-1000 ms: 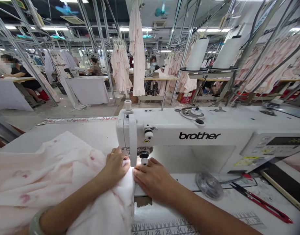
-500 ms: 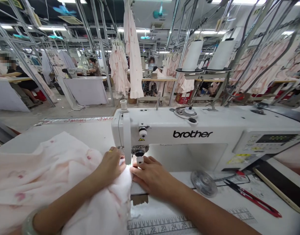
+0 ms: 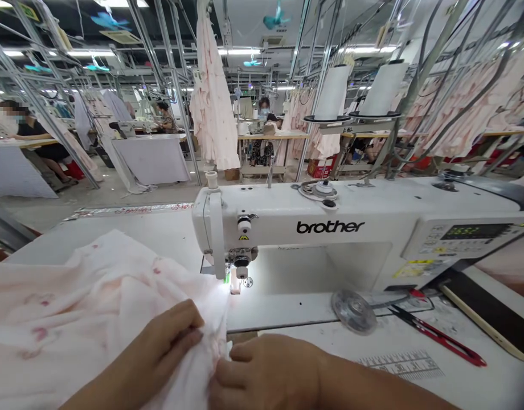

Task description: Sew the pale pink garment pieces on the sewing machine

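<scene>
A pale pink printed fabric (image 3: 86, 302) lies bunched across the left of the white table, its edge reaching the needle area of a white Brother sewing machine (image 3: 330, 228). My left hand (image 3: 159, 347) rests on top of the fabric with its fingers curled into the cloth near the front edge. My right hand (image 3: 266, 373) is closed and pinches the fabric's edge right beside the left hand. Both hands are well in front of the presser foot (image 3: 235, 285), which is lit by the machine lamp.
Red-handled thread snips (image 3: 437, 336) and a round metal disc (image 3: 353, 310) lie on the table to the right. A dark flat device (image 3: 488, 319) sits at the far right. Two large thread cones (image 3: 330, 94) stand behind the machine. Other workers sit at distant tables among hanging pink garments.
Both hands have drawn back from the needle toward the table's front edge, pulling the fabric with them. The presser foot, hidden by the hands before, now shows.
</scene>
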`<state>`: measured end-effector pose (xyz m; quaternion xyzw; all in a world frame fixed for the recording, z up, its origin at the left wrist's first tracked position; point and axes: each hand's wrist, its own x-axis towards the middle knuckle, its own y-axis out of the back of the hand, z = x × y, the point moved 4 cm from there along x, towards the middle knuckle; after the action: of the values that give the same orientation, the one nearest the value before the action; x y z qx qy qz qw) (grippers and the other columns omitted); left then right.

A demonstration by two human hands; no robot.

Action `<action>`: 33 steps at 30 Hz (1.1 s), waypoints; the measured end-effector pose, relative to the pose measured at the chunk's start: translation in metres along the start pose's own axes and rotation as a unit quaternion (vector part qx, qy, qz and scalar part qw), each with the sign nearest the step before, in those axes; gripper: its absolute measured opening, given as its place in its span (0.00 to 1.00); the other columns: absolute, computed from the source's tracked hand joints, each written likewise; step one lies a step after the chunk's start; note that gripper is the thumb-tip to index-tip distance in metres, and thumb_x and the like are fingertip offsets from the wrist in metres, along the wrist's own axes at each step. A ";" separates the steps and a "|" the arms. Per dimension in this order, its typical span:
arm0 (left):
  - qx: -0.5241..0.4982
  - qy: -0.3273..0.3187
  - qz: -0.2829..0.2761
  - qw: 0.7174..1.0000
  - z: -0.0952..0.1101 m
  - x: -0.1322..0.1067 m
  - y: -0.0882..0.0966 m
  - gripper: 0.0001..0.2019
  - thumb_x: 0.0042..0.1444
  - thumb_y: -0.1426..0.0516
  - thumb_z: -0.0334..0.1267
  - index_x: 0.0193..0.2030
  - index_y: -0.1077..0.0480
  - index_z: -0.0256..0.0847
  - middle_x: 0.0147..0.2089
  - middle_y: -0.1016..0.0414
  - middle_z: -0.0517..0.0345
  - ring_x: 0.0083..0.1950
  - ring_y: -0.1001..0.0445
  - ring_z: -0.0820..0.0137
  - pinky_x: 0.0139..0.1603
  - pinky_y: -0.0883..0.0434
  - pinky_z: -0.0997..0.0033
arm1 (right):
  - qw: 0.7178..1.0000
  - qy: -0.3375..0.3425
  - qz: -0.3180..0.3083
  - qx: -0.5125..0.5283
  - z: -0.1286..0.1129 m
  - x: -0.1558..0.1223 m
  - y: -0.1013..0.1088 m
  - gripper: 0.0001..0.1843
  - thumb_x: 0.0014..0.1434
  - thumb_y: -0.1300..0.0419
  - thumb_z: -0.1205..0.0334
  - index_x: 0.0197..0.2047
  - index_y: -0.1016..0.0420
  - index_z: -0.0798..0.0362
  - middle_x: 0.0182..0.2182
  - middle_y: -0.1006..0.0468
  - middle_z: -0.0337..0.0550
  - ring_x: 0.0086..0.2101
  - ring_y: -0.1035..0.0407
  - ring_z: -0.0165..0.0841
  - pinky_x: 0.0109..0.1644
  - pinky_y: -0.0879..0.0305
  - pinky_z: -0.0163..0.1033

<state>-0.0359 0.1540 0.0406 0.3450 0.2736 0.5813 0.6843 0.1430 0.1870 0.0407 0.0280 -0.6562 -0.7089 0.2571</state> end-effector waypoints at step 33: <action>0.137 -0.159 -0.004 0.978 0.010 0.051 0.003 0.14 0.66 0.55 0.29 0.50 0.31 0.43 0.48 0.22 0.54 0.53 0.26 0.64 0.57 0.32 0.62 | 0.984 -0.172 0.031 -0.018 0.027 -0.007 -0.004 0.09 0.70 0.48 0.64 0.37 0.31 0.54 0.32 0.27 0.37 0.33 0.35 0.32 0.34 0.41 0.39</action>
<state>-0.0210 0.2030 0.0505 0.5224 0.2399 0.4733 0.6675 0.1375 0.2145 0.0389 -0.1191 -0.6785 -0.7065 0.1625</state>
